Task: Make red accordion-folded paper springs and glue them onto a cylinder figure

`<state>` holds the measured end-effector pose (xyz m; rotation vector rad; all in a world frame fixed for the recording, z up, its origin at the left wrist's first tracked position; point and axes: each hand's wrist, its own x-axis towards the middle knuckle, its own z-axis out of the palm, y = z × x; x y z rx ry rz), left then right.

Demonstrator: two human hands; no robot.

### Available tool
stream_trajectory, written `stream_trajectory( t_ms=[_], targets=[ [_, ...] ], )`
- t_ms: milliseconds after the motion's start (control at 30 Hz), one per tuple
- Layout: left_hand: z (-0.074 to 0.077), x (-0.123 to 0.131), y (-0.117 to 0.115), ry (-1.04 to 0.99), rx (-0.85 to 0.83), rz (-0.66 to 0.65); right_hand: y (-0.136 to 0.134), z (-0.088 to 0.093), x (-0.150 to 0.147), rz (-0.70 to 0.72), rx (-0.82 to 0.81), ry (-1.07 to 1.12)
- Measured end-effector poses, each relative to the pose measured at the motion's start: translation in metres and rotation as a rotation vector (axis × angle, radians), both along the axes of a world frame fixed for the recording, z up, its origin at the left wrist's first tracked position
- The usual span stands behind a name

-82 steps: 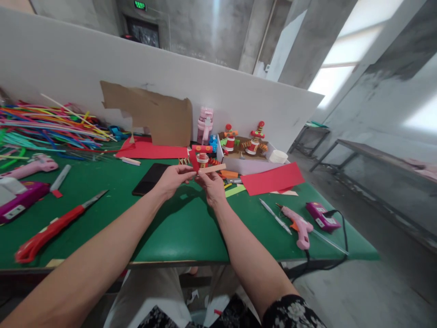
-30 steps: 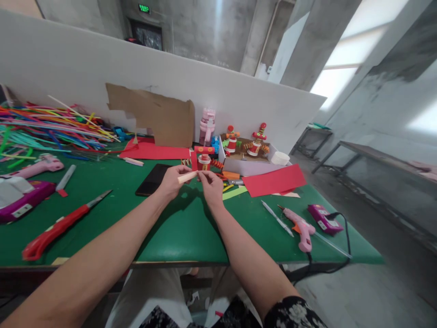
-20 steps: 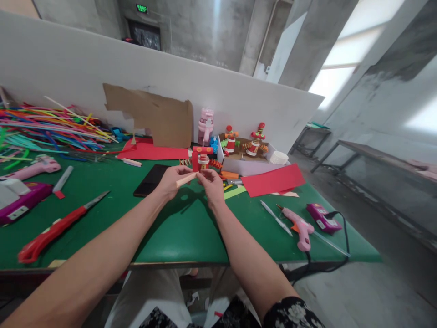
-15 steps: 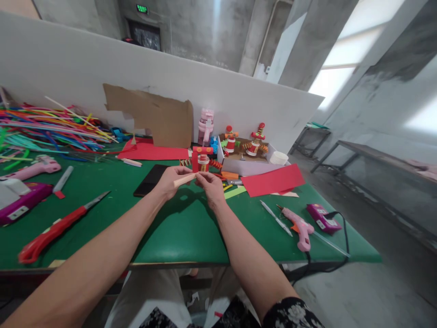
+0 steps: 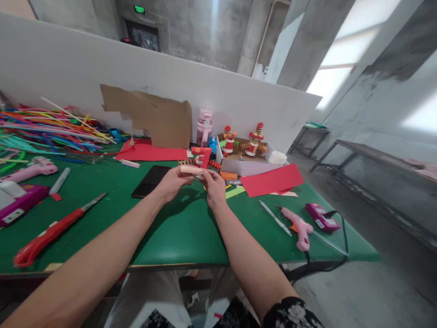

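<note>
Between my hands, above the green table (image 5: 184, 246), is a pale peach-coloured stick-like piece (image 5: 191, 170), lying nearly level. My left hand (image 5: 173, 183) is closed on its left part. A narrow red paper strip (image 5: 206, 157) stands up at the piece's right end, where my right hand (image 5: 215, 186) pinches with thumb and fingers. Whether strip and piece are joined cannot be made out. Just behind my hands is a small red-and-white craft figure with folded paper arms (image 5: 215, 164), partly hidden. A black phone-like slab (image 5: 150, 181) lies beside my left hand.
To the right lie red paper (image 5: 273, 180), a pen (image 5: 275, 217) and a pink glue gun (image 5: 297, 226) with cable. A red-handled knife (image 5: 54, 234) lies left. Behind are a box with two figures (image 5: 249, 167), a pink bottle (image 5: 204, 127) and colourful pipe cleaners (image 5: 51, 130).
The pale piece has turned from slanted to nearly level and risen slightly. The red strip has shifted right and now leans a little. My right hand has moved slightly right.
</note>
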<state>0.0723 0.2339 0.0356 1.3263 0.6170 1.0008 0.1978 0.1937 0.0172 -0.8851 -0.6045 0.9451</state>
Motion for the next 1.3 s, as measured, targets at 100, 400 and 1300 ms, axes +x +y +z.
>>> stream_trajectory(
  t_ms=[100, 400, 1300],
  targets=[
    [0.000, 0.003, -0.003, 0.036, 0.070, -0.081, 0.000, 0.000, -0.003, -0.013, 0.012, 0.026],
    [-0.002, 0.000, 0.006, 0.052, 0.024, 0.176, -0.008, 0.006, -0.009, 0.123, -0.029, 0.010],
    [0.000, -0.002, 0.004, 0.146, 0.085, 0.065, -0.006, 0.004, -0.006, 0.091, -0.115, 0.057]
  ],
)
